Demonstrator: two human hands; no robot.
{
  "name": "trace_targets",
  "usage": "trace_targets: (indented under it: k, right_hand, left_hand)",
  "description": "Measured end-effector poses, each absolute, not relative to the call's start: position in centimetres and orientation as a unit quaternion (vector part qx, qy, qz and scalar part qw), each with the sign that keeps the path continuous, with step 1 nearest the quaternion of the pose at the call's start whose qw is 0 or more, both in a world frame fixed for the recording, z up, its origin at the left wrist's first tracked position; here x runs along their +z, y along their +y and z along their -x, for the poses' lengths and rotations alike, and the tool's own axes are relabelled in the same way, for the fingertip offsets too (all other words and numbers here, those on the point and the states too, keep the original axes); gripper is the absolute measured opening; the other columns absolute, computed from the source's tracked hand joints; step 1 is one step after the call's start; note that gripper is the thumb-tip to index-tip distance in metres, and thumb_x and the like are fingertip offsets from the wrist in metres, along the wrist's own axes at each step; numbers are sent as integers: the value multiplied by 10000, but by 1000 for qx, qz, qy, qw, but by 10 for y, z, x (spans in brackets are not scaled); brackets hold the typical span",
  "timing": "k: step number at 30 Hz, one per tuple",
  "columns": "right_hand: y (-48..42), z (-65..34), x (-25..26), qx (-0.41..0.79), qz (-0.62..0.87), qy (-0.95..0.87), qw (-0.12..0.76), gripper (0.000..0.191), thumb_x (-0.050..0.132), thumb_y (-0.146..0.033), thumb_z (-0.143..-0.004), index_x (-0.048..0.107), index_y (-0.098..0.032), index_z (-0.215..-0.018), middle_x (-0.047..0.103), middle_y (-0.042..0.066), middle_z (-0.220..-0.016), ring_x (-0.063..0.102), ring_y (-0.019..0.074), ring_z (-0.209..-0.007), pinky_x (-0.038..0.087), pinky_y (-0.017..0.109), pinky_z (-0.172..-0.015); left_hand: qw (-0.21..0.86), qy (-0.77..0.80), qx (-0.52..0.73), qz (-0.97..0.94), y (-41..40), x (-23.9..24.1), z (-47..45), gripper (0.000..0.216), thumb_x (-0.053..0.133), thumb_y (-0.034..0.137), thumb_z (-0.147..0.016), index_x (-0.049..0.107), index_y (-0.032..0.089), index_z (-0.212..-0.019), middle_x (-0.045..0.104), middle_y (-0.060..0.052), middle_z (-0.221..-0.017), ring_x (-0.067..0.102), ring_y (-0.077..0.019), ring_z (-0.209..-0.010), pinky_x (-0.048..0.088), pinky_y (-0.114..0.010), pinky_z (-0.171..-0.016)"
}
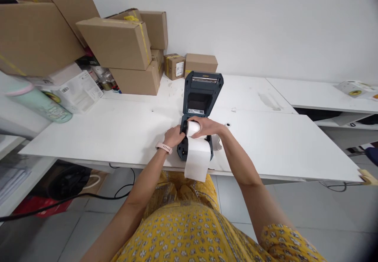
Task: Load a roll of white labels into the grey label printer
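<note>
A dark label printer (180, 150) stands near the table's front edge with its lid (203, 91) raised. Inside its body lies a white paper roll (192, 128). From the roll a strip of paper (198, 159) runs toward me and hangs over the table edge. My right hand (203, 126) is wrapped over the roll from the right, thumb and fingers closed on it. At the printer's left side, my left hand (174, 136) grips the edge of the body beside the roll's end; its fingertips are partly hidden.
Cardboard boxes (118, 43) are stacked at the back left, with smaller boxes (201, 63) along the wall. A mint bottle (44, 104) leans at the left. Right of the printer lie a small white roll (227, 125) and crumpled paper (217, 142). Cables (124, 185) hang below the table.
</note>
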State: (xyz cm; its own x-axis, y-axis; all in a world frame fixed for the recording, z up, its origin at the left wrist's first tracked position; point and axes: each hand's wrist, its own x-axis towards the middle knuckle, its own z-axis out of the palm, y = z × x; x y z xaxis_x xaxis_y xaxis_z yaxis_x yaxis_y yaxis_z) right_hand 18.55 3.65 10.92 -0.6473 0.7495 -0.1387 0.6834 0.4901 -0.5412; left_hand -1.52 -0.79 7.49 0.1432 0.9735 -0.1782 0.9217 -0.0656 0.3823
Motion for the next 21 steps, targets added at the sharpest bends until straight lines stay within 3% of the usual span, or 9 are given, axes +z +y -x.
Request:
trace_targets:
  k: [4, 8, 12, 17, 21]
  right_hand:
    - [-9, -242, 137, 342, 345, -825, 287, 877, 807, -523, -677, 459, -259, -1439, 540, 108, -1480, 529, 324, -1352, 425, 473, -1136]
    - [-69, -308, 135, 372, 430, -697, 437, 835, 848, -472, -640, 462, -321, -1365, 632, 129, -1367, 577, 353, -1306, 492, 444, -1067]
    - [-80, -356, 88, 352, 558, -597, 457, 737, 798, -391, -655, 476, -317, -1313, 635, 135, -1369, 576, 345, -1305, 522, 434, -1030]
    - [-58, -375, 33, 365, 629, -551, 410, 782, 745, -384, -639, 486, -217, -1358, 578, 164, -1420, 603, 343, -1268, 570, 434, -971]
    - [-60, -384, 31, 399, 582, -586, 397, 895, 731, -469, -727, 348, -304, -1519, 464, 118, -1568, 494, 321, -1418, 529, 456, -1062]
  left_hand:
    - [212, 655, 82, -720, -8, 69, 17, 343, 471, 278, -879, 620, 175, -1171, 749, -143, -1067, 698, -330, -1042, 504, -375, -812]
    - [216, 658, 96, -715, -8, 66, 17, 383, 458, 241, -875, 618, 178, -1218, 756, -135, -1041, 697, -330, -1032, 497, -378, -824]
    - [220, 659, 98, -712, -7, 66, 16, 396, 458, 244, -871, 619, 191, -1229, 761, -112, -982, 703, -317, -990, 490, -362, -795]
    - [226, 661, 112, -707, -7, 65, 16, 358, 454, 259, -871, 634, 198, -1174, 756, -94, -941, 702, -302, -937, 466, -341, -741]
    - [227, 662, 116, -705, -7, 63, 17, 332, 459, 253, -862, 645, 209, -1133, 747, -72, -885, 699, -278, -878, 449, -320, -706]
